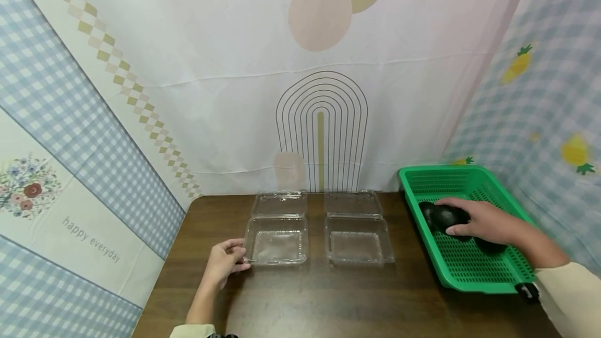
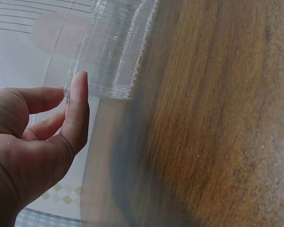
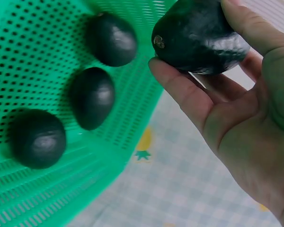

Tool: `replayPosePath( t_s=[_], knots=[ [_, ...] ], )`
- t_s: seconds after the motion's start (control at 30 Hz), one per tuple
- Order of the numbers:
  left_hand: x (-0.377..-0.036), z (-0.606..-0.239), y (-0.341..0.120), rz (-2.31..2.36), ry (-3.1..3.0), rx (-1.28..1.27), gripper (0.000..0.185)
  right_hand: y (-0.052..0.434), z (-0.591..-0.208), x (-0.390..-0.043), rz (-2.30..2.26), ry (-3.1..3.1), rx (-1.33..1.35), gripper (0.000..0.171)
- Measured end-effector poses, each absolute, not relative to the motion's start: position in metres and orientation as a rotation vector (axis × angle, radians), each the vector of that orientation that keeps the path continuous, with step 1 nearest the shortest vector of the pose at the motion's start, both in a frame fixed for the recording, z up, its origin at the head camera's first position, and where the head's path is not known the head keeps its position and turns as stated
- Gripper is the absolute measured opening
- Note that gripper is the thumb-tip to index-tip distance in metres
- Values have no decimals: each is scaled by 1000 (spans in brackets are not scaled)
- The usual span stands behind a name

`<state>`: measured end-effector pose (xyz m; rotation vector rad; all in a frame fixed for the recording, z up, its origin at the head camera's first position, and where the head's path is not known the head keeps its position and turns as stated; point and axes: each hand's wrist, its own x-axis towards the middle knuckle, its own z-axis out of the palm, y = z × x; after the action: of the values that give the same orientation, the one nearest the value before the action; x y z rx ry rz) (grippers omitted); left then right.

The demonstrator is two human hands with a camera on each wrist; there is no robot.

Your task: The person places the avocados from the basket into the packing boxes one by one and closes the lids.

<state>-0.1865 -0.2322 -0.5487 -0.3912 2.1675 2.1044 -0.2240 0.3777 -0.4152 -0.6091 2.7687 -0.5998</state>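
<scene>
My right hand grips a dark avocado over the green basket, with thumb and fingers around its sides. Three more dark avocados, an upper one, a middle one and a lower one in the right wrist view, lie apart in that basket. At the left, my left hand pinches the rim corner of a clear plastic clamshell box between thumb and fingers. This box stands with its lid folded back, and nothing lies in it.
A second clear clamshell box, lid also folded back, stands right of the first on the brown wooden table. Behind the table hangs a patterned white cloth. A blue checked cloth hangs close beside the basket.
</scene>
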Motion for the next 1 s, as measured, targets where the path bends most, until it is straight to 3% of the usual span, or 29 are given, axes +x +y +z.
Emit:
replayPosePath(
  t_s=[1.0],
  knots=[
    [-186,-549,-231,2116,2168,-393,39,298,-394,-232,-771,2841,-537,78]
  ],
)
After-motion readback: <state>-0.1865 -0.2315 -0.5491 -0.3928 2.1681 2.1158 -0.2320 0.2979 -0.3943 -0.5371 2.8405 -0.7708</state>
